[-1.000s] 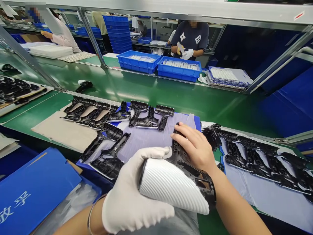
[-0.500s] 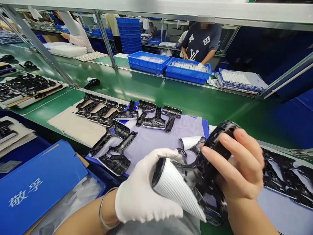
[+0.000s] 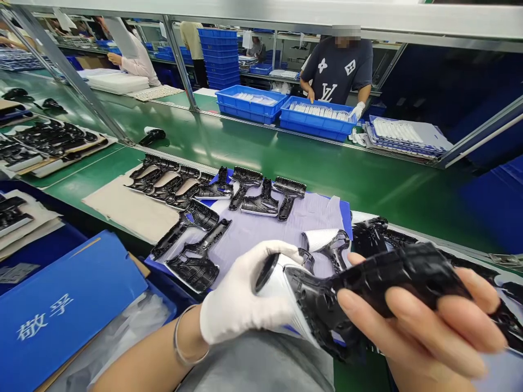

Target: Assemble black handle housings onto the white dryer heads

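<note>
A pistol-shaped plastic housing half (image 3: 316, 302), black inside with a white ribbed outer skin, is held up in front of me. My left hand (image 3: 239, 299), in a white glove, clasps its round barrel end between thumb and fingers. My bare right hand (image 3: 437, 326) is wrapped round the black handle, which points to the right. Just behind the held part, a white-and-black housing half (image 3: 322, 239) lies on the lilac sheet (image 3: 261, 239). Farther left on that sheet rests a black housing half (image 3: 196, 258), its hollow side up.
Several black housing halves (image 3: 159, 182) line the back of the sheet. More parts (image 3: 371, 231) lie behind my right hand. A blue box (image 3: 65, 310) stands at left. Past the green bench (image 3: 253, 147), a co-worker (image 3: 339, 71) stands at blue trays (image 3: 316, 128). Metal posts (image 3: 180, 65) frame the bench.
The housing half has turned in my hands: its handle swung from upright down to the right. My right hand moved right and lower with it. My left hand keeps hold of the barrel.
</note>
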Demonstrator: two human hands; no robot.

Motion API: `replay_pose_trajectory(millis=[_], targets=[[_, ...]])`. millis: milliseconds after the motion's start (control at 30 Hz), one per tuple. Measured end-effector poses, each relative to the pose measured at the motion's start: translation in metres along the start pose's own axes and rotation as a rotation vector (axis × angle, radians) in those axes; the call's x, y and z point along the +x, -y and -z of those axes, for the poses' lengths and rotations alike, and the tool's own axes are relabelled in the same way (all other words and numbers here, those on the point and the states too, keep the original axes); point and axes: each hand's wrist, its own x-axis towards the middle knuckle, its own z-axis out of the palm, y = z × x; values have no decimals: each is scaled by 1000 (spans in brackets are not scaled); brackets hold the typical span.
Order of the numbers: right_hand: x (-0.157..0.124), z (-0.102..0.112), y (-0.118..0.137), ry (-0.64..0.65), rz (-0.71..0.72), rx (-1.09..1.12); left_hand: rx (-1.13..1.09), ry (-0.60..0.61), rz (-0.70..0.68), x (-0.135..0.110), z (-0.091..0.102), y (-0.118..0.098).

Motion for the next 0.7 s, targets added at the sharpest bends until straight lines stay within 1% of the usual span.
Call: replay_pose_trajectory(millis=[33, 67, 100, 133, 200, 267, 400, 467, 500, 533, 567, 600, 633, 667, 700], targets=[[9, -1, 0, -77, 84, -46, -65, -32, 14, 3, 0, 2], [18, -3, -1, -120, 145, -85, -176, -74, 60, 7, -1, 4], [25, -5, -3, -113, 174, -106, -312, -112, 131, 11, -2, 6], [31, -8, -6, -60, 164, -103, -449, -137, 214, 15, -3, 8], [37, -13, -13, 83, 86, -56, -658, -156, 365, 23, -5, 12], [36, -18, -19, 149, 54, -36, -726, -140, 433, 28, -6, 16], [24, -26, -26, 158, 40, -51, -775, -134, 438, 35, -2, 24], [19, -30, -34, 175, -15, -26, -763, -118, 432, 37, 1, 27], [17, -33, -42, 197, -74, -2, -729, -110, 427, 38, 3, 28], [17, -37, -53, 234, -176, 32, -665, -110, 407, 38, 5, 27], [17, -41, -68, 276, -315, 65, -576, -111, 371, 37, 8, 27], [18, -47, -87, 317, -473, 87, -465, -112, 322, 37, 11, 25], [19, -54, -109, 359, -659, 106, -330, -112, 275, 36, 14, 23], [20, -62, -133, 387, -802, 97, -183, -120, 232, 34, 19, 21], [21, -72, -157, 399, -896, 76, -43, -133, 201, 33, 24, 18]])
